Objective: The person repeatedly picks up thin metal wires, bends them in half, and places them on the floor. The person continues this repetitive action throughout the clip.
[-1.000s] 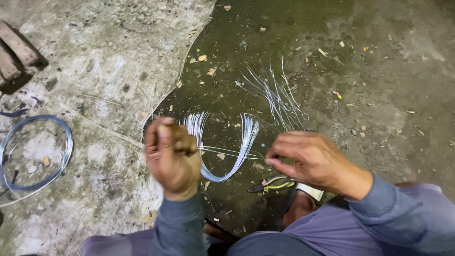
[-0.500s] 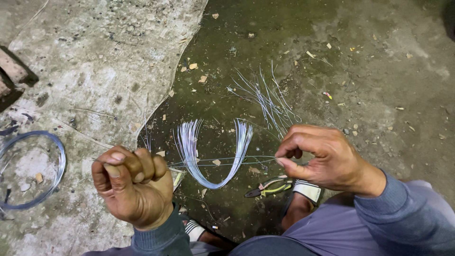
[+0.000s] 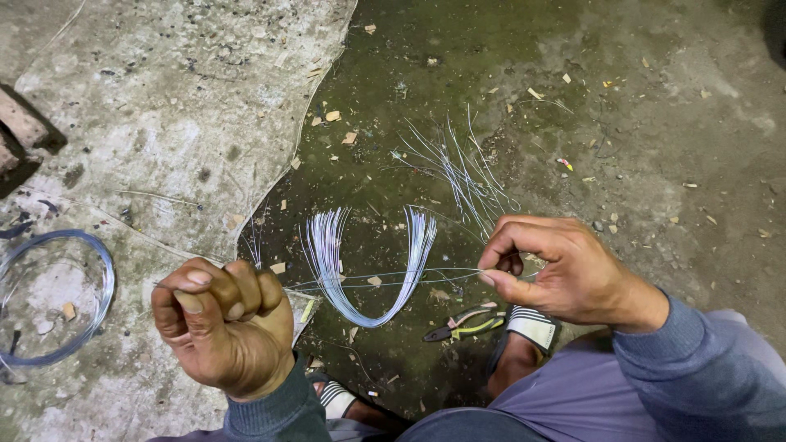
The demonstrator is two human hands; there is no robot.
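Head view: the left hand is balled into a tight fist at 8 o'clock, gripping one end of a thin wire. The right hand, at 3 o'clock, pinches the other end between thumb and forefinger, its remaining fingers curled. The wire runs nearly level between them, pulled taut above the floor.

Below it, at 6 o'clock from centre, lies a bundle of wires bent into a U. Loose strands fan out at 12 o'clock. Pliers rest just beside the right sandal. A wire coil lies at 9 o'clock, a brick at 10.

Judging by this, the step in hand is straightening one strand by tension. The next move seems to call for a steady, even pull without kinking it.
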